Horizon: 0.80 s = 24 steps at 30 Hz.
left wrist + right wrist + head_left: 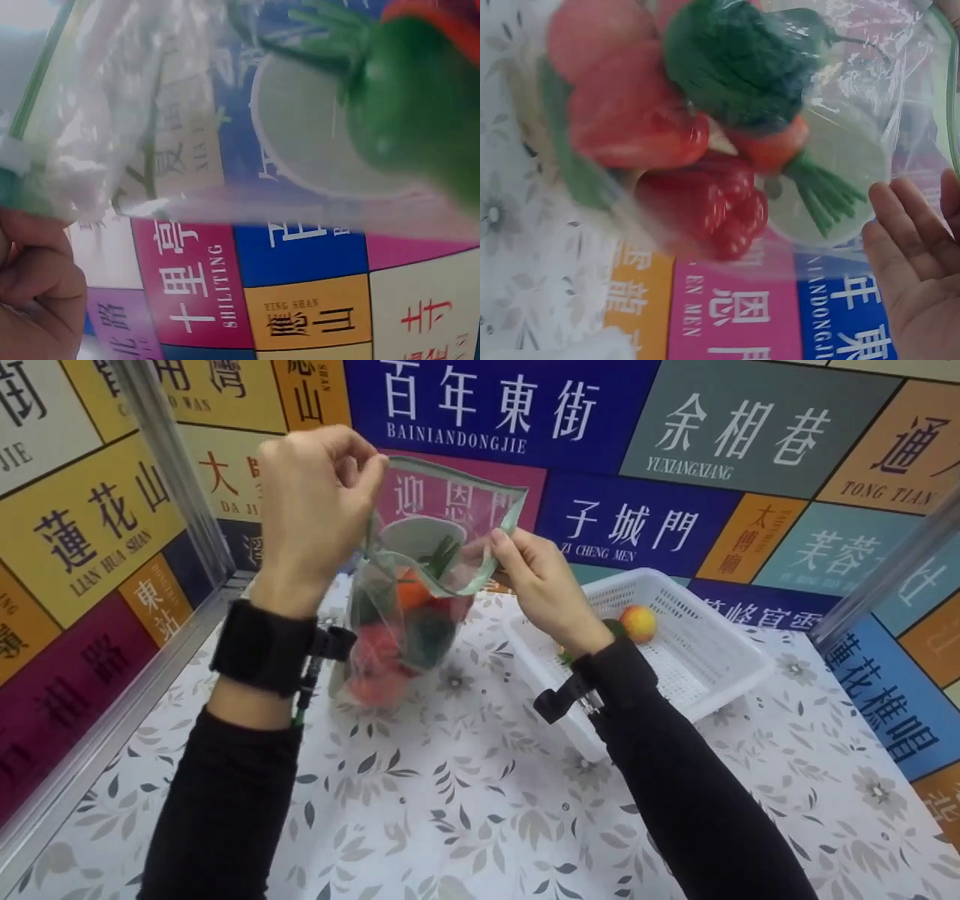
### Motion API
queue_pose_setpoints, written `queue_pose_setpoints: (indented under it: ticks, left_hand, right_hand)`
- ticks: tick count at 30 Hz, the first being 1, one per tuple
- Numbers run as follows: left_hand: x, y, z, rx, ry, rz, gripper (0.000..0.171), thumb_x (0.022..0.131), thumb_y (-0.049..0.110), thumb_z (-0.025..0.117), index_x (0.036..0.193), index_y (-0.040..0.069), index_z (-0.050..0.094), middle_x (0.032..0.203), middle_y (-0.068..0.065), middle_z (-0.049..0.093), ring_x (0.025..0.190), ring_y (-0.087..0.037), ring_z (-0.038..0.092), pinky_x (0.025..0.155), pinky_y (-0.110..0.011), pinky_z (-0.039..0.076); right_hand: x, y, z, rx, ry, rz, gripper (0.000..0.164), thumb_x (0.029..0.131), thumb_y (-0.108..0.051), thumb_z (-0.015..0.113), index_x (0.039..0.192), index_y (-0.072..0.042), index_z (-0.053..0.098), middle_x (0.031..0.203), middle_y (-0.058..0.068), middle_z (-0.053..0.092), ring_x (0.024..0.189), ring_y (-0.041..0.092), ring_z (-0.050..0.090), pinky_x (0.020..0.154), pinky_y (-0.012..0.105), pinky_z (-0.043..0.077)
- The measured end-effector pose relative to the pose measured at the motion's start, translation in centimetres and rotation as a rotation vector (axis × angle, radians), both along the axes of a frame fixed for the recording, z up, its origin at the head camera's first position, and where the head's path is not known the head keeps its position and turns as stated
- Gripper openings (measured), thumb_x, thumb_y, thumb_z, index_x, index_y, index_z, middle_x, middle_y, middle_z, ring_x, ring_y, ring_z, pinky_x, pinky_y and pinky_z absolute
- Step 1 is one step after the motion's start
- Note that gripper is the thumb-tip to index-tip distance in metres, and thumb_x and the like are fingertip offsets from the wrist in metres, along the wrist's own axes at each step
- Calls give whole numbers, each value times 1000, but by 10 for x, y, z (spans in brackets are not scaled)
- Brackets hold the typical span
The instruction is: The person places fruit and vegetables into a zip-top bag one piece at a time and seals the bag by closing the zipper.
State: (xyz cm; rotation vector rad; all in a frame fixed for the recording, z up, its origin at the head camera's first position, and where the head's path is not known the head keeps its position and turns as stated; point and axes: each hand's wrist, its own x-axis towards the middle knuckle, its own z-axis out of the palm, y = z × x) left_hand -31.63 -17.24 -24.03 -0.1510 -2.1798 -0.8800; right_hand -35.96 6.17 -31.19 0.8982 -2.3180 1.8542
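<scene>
A clear zip bag [386,619] with a green-edged mouth hangs upright, its lower end at the tablecloth. My left hand [315,502] pinches the left end of the mouth, raised higher than my right. At the right corner, my right hand [544,581] pinches the rim between thumb and fingers. The mouth gapes between them. Through the film in the right wrist view show red bell peppers [705,206], a dark green vegetable [731,67] and an orange carrot [772,146] with green stalks. A green pepper [409,94] shows in the left wrist view.
A white plastic basket [720,664] stands right of the bag, behind my right forearm. Inside lies a yellow-red fruit [639,623], with something green partly hidden by my wrist. A floral cloth [465,810] covers the table. Panels with street names [487,405] rise behind, with metal posts.
</scene>
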Motion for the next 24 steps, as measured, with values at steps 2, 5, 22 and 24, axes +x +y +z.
queue_pose_setpoints:
  ticks: [2, 5, 22, 24]
  left_hand:
    - [5, 10, -11, -20, -18, -31, 18, 96, 16, 63, 93, 6, 78, 73, -6, 71, 56, -8, 52, 55, -14, 40]
    - [15, 24, -33, -47, -62, -88, 16, 96, 14, 65, 93, 4, 77, 72, -8, 72, 57, -14, 57, 54, -16, 42]
    - [42, 70, -81, 28, -70, -139, 12, 93, 16, 70, 97, 10, 79, 55, -1, 58, 49, -12, 50, 53, -25, 36]
    - [43, 73, -84, 44, -67, -143, 13, 93, 17, 70, 98, 11, 79, 54, 0, 56, 48, -11, 48, 50, -25, 35]
  right_hand:
    - [-3, 6, -9, 72, -15, -24, 39, 108, -29, 45, 104, 0, 70, 109, 12, 71, 104, 15, 70, 94, 32, 57]
    - [-4, 20, -21, 218, -28, -95, 40, 107, -30, 47, 95, -2, 72, 94, 9, 71, 88, 12, 68, 81, 29, 60]
    - [14, 85, -42, 594, -150, -54, 31, 99, -36, 60, 87, -12, 75, 79, 2, 71, 75, 16, 65, 73, 26, 55]
    - [9, 93, -42, 570, -218, -31, 37, 98, -44, 61, 94, -10, 74, 88, 3, 74, 83, 19, 69, 78, 29, 58]
